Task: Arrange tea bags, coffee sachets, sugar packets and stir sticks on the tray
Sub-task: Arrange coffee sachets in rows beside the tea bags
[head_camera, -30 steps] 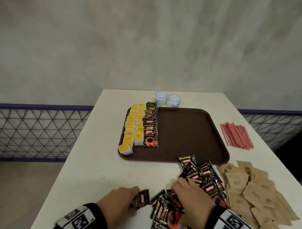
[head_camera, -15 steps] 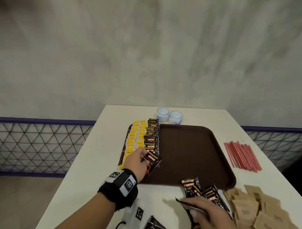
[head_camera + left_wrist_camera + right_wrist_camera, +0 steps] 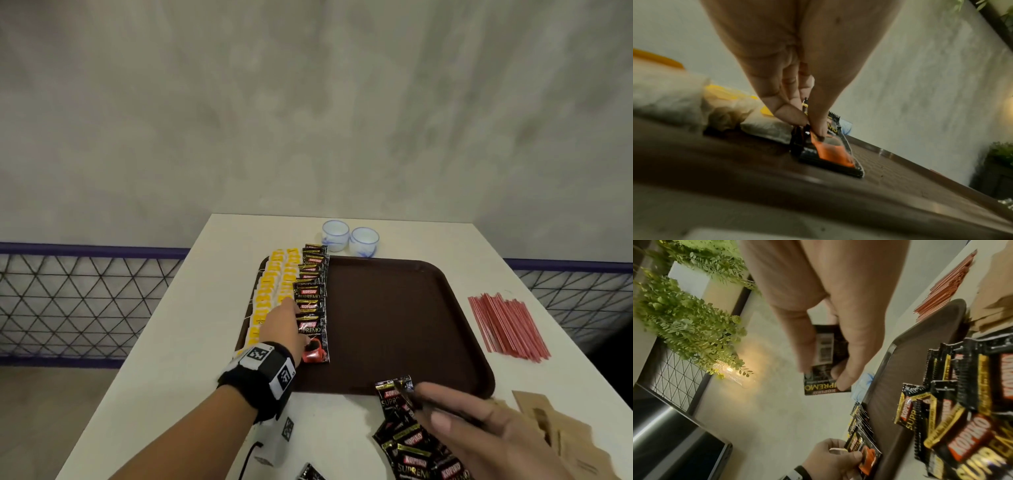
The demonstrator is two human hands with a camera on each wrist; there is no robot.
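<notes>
A brown tray (image 3: 394, 325) holds yellow tea bags (image 3: 270, 291) along its left side and a row of black coffee sachets (image 3: 313, 284) beside them. My left hand (image 3: 298, 329) pinches the nearest sachet (image 3: 830, 151), the one with the red cup print, which lies flat on the tray at the near end of the row. My right hand (image 3: 824, 374) holds another black sachet (image 3: 826, 353) between thumb and fingers, lifted above the loose sachet pile (image 3: 418, 448) at the table's front.
Red stir sticks (image 3: 507, 325) lie in a bundle right of the tray. Brown sugar packets (image 3: 555, 425) are heaped at the front right. Two small white cups (image 3: 335, 233) stand behind the tray. The tray's middle and right are bare. Table edges run close on both sides.
My left hand carried a sachet from the table's front to the tray and laid it at the row's near end. My right hand lifted a sachet off the pile.
</notes>
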